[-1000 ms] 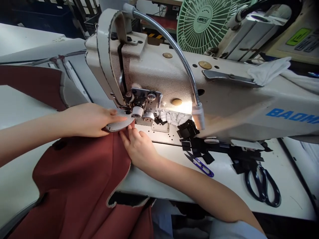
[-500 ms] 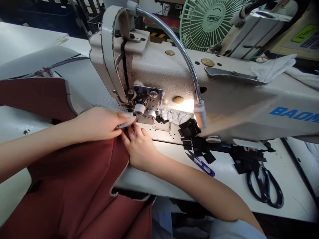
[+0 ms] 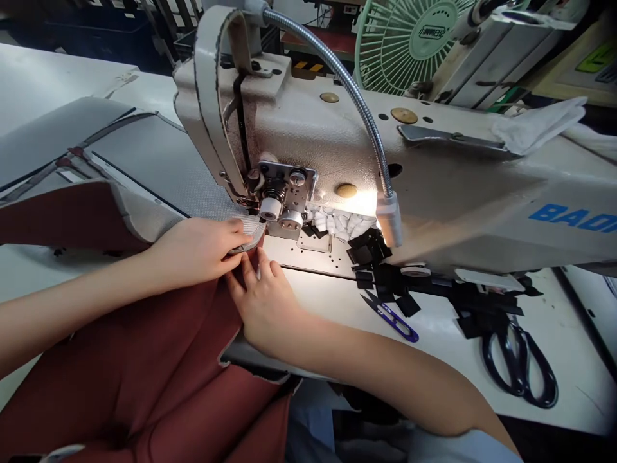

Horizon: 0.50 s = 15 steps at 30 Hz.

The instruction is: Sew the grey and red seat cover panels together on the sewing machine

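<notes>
A rust-red fabric piece [image 3: 144,360] with a grey mesh backing [image 3: 144,167] lies across the sewing table and passes under the head of a cream sewing machine [image 3: 337,148]. My left hand [image 3: 197,251] pinches the folded grey edge of the fabric just left of the presser foot [image 3: 248,212]. My right hand [image 3: 263,299] lies flat on the red fabric right in front of the needle area, fingers pointing toward it. The needle itself is hidden by the machine's face parts.
A gooseneck lamp [image 3: 388,215] lights the needle plate. Small black fabric pieces [image 3: 380,273], blue thread snips [image 3: 393,318] and black scissors [image 3: 523,366] lie on the white table [image 3: 337,308] to the right. A green fan [image 3: 414,38] stands behind the machine.
The fabric has fed back under the machine, so more grey backing shows behind the head. Both hands stayed at the presser foot, the right sliding slightly toward me.
</notes>
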### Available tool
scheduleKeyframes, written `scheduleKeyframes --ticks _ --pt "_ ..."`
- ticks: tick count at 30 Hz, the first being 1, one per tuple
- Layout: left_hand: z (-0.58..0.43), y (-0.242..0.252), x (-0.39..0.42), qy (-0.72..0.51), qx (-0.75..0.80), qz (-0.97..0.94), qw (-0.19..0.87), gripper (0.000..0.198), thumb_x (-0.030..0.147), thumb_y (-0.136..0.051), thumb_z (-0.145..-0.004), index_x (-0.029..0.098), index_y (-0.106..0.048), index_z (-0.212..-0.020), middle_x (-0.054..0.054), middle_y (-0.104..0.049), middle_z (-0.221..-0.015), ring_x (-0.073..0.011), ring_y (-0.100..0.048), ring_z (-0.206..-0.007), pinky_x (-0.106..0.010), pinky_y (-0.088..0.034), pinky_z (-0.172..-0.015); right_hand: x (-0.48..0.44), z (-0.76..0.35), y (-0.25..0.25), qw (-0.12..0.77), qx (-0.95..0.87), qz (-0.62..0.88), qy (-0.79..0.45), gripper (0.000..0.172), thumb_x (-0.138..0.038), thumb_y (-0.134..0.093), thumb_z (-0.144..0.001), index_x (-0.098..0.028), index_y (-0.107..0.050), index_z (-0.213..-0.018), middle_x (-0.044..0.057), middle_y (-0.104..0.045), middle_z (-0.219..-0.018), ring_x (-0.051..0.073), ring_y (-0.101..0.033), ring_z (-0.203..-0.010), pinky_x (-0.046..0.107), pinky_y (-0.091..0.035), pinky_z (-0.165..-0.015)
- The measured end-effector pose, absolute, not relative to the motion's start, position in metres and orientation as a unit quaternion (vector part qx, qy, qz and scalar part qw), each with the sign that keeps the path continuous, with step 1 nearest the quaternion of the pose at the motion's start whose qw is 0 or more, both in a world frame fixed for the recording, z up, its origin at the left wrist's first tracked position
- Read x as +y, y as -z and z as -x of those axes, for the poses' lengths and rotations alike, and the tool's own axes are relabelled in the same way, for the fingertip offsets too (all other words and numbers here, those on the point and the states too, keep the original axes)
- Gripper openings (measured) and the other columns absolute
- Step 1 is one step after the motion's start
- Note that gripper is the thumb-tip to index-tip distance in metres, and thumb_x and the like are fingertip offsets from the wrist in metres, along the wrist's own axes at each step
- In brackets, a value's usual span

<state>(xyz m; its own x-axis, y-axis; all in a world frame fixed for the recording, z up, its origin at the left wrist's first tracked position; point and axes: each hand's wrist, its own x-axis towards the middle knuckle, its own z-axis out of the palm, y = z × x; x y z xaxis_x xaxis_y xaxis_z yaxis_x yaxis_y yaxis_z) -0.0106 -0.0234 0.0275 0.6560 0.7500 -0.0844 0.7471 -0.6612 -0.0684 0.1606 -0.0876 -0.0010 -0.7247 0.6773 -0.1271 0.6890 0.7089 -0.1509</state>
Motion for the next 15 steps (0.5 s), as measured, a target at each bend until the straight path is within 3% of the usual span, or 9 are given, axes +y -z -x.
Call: scheduleKeyframes --ticks 9,15 --pt "-0.005 -0.019 -0.025 -0.082 -0.430 0.899 0.032 0.027 0.022 -0.047 -0.094 0.017 -0.069 -0.109 -0.009 -0.068 -0.101 -0.0217 -0.064 -0.076 -0.034 -0.042 -0.062 -0.078 -0.156 0.014 -0.004 0.928 -0.370 0.048 0.039 -0.024 -0.045 -0.099 -0.009 -0.063 -0.130 0.025 -0.055 -0.140 0.045 -0.043 -0.137 0.053 -0.040 -0.101" --pt "-0.009 -0.015 -0.010 -0.041 -0.437 0.898 0.022 0.030 0.024 -0.044 -0.097 0.014 -0.068 -0.110 -0.012 -0.068 -0.107 -0.0240 -0.065 -0.083 -0.036 -0.045 -0.070 -0.066 -0.160 0.023 -0.034 0.925 -0.377 0.040 0.038 -0.020 -0.043 -0.100 -0.008 -0.060 -0.132 0.025 -0.056 -0.137 0.041 -0.044 -0.135 0.053 -0.040 -0.100"
